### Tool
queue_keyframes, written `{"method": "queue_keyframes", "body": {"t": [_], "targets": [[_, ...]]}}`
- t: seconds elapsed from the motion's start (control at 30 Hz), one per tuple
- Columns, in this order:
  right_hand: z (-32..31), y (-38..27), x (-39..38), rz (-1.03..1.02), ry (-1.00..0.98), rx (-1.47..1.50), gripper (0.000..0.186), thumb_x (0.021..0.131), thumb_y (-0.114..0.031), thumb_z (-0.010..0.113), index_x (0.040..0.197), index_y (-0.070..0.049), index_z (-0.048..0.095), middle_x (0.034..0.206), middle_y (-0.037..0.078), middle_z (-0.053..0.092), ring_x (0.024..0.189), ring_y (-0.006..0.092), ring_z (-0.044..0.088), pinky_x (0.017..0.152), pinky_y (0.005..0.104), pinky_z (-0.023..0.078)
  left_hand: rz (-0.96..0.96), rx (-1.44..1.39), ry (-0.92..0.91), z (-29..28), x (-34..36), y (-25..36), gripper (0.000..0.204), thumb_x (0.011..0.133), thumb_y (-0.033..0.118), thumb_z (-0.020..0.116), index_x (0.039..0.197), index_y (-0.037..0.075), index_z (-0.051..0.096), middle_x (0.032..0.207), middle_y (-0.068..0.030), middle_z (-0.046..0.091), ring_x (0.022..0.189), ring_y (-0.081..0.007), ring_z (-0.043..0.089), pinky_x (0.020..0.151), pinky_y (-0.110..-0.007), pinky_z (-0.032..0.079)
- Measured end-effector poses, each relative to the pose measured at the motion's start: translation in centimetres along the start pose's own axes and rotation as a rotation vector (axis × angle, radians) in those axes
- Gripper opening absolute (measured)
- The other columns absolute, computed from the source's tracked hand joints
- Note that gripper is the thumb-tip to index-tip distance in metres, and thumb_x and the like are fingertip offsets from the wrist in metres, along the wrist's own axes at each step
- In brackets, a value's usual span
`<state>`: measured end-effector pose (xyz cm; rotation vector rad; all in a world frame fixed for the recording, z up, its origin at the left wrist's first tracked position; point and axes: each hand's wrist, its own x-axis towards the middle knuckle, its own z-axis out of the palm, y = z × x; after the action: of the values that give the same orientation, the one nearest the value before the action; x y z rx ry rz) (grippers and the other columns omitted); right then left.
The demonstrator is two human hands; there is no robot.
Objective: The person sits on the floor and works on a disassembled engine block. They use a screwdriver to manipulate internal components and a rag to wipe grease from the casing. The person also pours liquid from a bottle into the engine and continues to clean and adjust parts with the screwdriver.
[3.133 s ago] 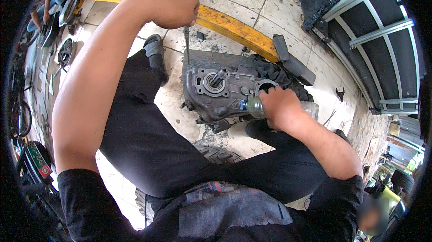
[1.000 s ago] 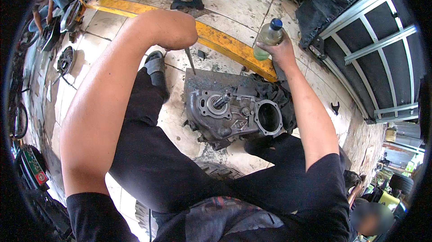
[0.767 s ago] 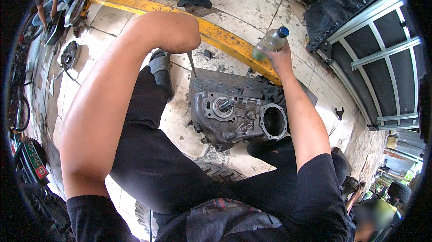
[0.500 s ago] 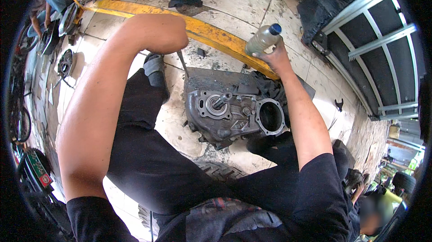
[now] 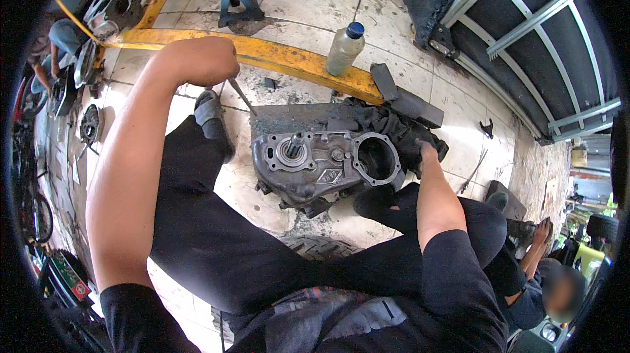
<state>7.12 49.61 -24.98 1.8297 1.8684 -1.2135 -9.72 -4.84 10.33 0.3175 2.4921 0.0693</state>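
A grey metal gear housing (image 5: 321, 172) lies between my legs, a splined shaft (image 5: 296, 145) rising at its left and a round flanged opening (image 5: 377, 159) at its right. My left hand (image 5: 209, 62) is closed in a fist above the yellow beam, around a thin dark rod (image 5: 243, 97) that slants down toward the board behind the housing. To the right of the opening, my right hand (image 5: 427, 150) reaches into a bunched black cloth (image 5: 394, 131); its fingers are mostly hidden. A clear plastic bottle (image 5: 345, 51) with a blue cap and cloudy liquid stands on the beam, apart from both hands.
The yellow steel beam (image 5: 282, 58) crosses the floor in front. Beyond it stands a blue jack stand (image 5: 237, 0). Dark grey blocks (image 5: 410, 105) lie at the beam's right end. Metal-framed panels lean at right. Other people sit at far left and lower right.
My right hand has let go of the bottle, left it upright on the beam, and come down to the black cloth. The left fist still grips the rod.
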Motion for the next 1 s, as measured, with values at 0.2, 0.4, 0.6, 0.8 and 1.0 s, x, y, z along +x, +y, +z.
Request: {"method": "queue_keyframes", "body": {"t": [0.2, 0.4, 0.6, 0.8, 1.0], "targets": [[1.3, -0.6, -0.9, -0.084, -0.227, -0.042, 0.080, 0.085, -0.036, 0.073, 0.148, 0.003, 0.042, 0.147, 0.028, 0.049, 0.130, 0.0420, 0.052, 0.105, 0.0541, 0.042, -0.060, -0.010, -0.048, 0.2, -0.6, -1.2, 0.033, 0.088, 0.024, 0.059, 0.098, -0.005, 0.071, 0.085, -0.0208, 0.072, 0.067, -0.0262, 0.072, 0.066, -0.041, 0.054], [-9.2, 1.2, 10.6, -0.346, 0.292, 0.043, 0.044, 0.094, -0.028, 0.050, 0.116, 0.004, 0.070, 0.117, 0.023, 0.071, 0.108, 0.0379, 0.068, 0.094, 0.0440, 0.052, 0.142, -0.016, -0.040, -0.1, 2.0, -0.8, 0.032, 0.089, 0.020, 0.054, 0.089, -0.007, 0.070, 0.082, -0.0201, 0.071, 0.069, -0.0259, 0.073, 0.062, -0.042, 0.053], [-10.1, -4.7, -4.4, -0.401, 0.382, -0.015, 0.045, 0.086, -0.035, 0.061, 0.106, 0.003, 0.073, 0.110, 0.022, 0.073, 0.108, 0.0358, 0.068, 0.093, 0.0452, 0.051, -0.006, -0.049, -0.010, -0.4, -1.6, -0.6, 0.029, 0.088, 0.019, 0.056, 0.082, -0.006, 0.069, 0.076, -0.0148, 0.069, 0.066, -0.0227, 0.072, 0.051, -0.040, 0.050], [-13.3, -6.1, -14.2, -0.586, 0.026, 0.325, 0.037, 0.087, -0.028, 0.065, 0.105, 0.003, 0.073, 0.098, 0.011, 0.071, 0.090, 0.0233, 0.062, 0.082, 0.0391, 0.050, -0.031, -0.065, -0.087, 0.6, -3.7, 0.4, 0.033, 0.091, 0.019, 0.052, 0.108, -0.003, 0.071, 0.093, -0.0139, 0.073, 0.079, -0.0219, 0.075, 0.061, -0.042, 0.057], [-10.6, -3.2, -9.3, -0.181, -0.466, -0.557, 0.028, 0.089, -0.026, 0.073, 0.105, -0.003, 0.071, 0.099, 0.010, 0.070, 0.084, 0.0221, 0.066, 0.076, 0.0424, 0.057, 0.143, 0.069, 0.055, 3.7, -1.0, -4.1, 0.026, 0.087, 0.021, 0.060, 0.082, -0.003, 0.069, 0.076, -0.0138, 0.069, 0.066, -0.0237, 0.069, 0.061, -0.041, 0.052]]}}
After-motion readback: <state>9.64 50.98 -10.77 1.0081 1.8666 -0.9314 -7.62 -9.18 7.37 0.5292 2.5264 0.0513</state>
